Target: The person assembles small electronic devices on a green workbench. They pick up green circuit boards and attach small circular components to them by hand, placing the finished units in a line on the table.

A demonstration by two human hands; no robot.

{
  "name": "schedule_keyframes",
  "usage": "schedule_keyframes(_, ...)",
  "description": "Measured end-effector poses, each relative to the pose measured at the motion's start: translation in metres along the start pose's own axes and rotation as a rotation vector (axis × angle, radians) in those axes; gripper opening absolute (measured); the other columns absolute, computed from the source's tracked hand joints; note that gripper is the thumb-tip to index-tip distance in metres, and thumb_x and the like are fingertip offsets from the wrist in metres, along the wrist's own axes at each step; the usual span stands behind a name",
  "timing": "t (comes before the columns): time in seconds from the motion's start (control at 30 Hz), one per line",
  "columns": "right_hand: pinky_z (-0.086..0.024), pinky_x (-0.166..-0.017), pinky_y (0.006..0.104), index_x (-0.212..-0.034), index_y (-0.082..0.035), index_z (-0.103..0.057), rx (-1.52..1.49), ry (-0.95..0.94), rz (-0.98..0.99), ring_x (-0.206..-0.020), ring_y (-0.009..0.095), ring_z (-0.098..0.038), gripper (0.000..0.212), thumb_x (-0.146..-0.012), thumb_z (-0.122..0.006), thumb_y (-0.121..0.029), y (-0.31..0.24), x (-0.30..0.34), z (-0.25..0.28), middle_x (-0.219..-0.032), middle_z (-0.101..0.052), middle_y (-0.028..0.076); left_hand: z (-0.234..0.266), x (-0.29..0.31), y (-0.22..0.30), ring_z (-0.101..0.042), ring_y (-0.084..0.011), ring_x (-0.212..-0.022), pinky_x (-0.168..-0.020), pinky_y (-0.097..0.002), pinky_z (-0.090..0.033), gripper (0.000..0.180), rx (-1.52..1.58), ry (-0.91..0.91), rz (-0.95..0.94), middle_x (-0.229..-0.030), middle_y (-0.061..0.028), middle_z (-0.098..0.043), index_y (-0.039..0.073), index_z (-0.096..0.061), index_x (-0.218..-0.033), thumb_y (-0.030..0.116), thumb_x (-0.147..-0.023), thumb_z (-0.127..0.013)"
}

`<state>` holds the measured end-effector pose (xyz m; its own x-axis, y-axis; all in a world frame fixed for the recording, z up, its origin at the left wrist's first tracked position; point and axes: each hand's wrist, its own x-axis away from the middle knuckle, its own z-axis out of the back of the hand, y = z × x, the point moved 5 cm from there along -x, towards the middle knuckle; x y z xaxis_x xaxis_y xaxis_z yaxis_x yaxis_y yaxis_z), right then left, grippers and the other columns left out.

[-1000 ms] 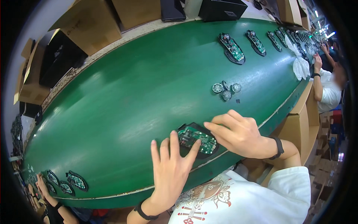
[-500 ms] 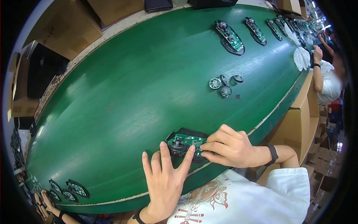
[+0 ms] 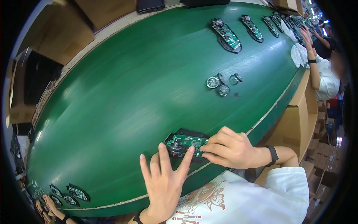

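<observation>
A green circuit board (image 3: 192, 142) lies in a black plastic housing (image 3: 189, 132) at the near edge of the green table. A round dark part sits at the board's left end. My left hand (image 3: 165, 183) is open with its fingers spread. Its index fingertip touches the housing's left end, and the thumb tip rests on the board's near side. At the right end of the board, my right hand (image 3: 233, 148) has thumb and fingers pinched together on it. Those fingers cover that end, so what lies under them is hidden.
Several small spoked wheels (image 3: 223, 89) lie beyond my right hand on the green table (image 3: 123, 104). More board-filled housings (image 3: 226, 35) stand at the far right, others (image 3: 77, 193) at the lower left. A cardboard box (image 3: 289, 125) adjoins the right edge. Co-workers' hands show at both ends.
My hands stay in nearly the same place on the board. At the far right a co-worker's hand has risen away from the table edge. The whole view has shifted slightly.
</observation>
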<state>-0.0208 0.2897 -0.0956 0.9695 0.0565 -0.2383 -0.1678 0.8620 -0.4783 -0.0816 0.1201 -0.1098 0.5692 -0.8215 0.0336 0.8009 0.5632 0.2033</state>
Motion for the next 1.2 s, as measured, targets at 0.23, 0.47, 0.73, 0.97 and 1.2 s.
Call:
schedule_keyframes(0.23,-0.046,-0.046,0.0260,-0.095,-0.010,-0.075,-0.068,0.012,-0.020,-0.072,0.015,-0.057,0.025,-0.072,-0.083,-0.012,0.020,0.002,0.000,-0.088,-0.063,-0.001,-0.006,-0.007,0.000,-0.055,-0.0328,-0.103,-0.100,-0.0616,-0.045,0.065,-0.049,0.005,-0.004,-0.132,-0.0236,-0.051,0.045,-0.056,-0.139,0.032,-0.079,-0.078)
schedule_keyframes(0.47,-0.046,-0.048,0.0247,-0.102,-0.010,-0.075,0.082,0.052,0.143,-0.078,0.014,-0.059,0.030,-0.073,-0.081,-0.014,0.016,0.003,-0.003,-0.093,-0.064,-0.001,-0.006,-0.016,-0.001,-0.054,-0.0344,-0.106,-0.102,-0.0610,-0.043,0.066,-0.013,0.037,-0.025,-0.134,-0.0239,-0.049,0.041,-0.059,-0.138,0.028,-0.077,-0.080)
schedule_keyframes(0.73,-0.033,-0.045,0.0234,-0.115,-0.004,-0.070,0.311,-0.126,0.498,-0.084,0.010,-0.054,0.033,-0.087,-0.070,-0.021,-0.008,0.007,0.011,-0.100,-0.061,0.000,0.042,0.022,-0.041,-0.047,-0.0433,-0.125,-0.105,-0.0549,-0.040,0.087,0.342,-0.010,0.171,-0.146,-0.0264,-0.041,0.023,-0.049,-0.148,0.016,-0.070,-0.088)
schedule_keyframes(0.97,-0.041,-0.053,0.0271,-0.113,0.000,-0.067,0.547,-0.149,0.360,-0.093,0.016,-0.054,0.040,-0.083,-0.071,-0.026,0.008,-0.046,0.005,-0.098,-0.059,0.003,0.053,0.083,-0.101,-0.040,-0.0457,-0.135,-0.108,-0.0532,-0.038,0.088,0.191,0.087,0.509,-0.156,-0.0268,-0.030,0.009,-0.046,-0.148,0.006,-0.070,-0.086)
schedule_keyframes(1.2,-0.056,-0.078,0.0382,-0.117,-0.002,-0.064,0.660,-0.046,0.009,-0.105,0.027,-0.058,0.047,-0.079,-0.076,-0.027,0.069,-0.139,0.017,-0.109,-0.062,0.009,0.083,0.158,-0.134,-0.044,-0.0445,-0.131,-0.110,-0.0525,-0.036,0.067,-0.126,0.256,0.645,-0.148,-0.0260,-0.041,0.016,-0.051,-0.146,0.021,-0.084,-0.076)
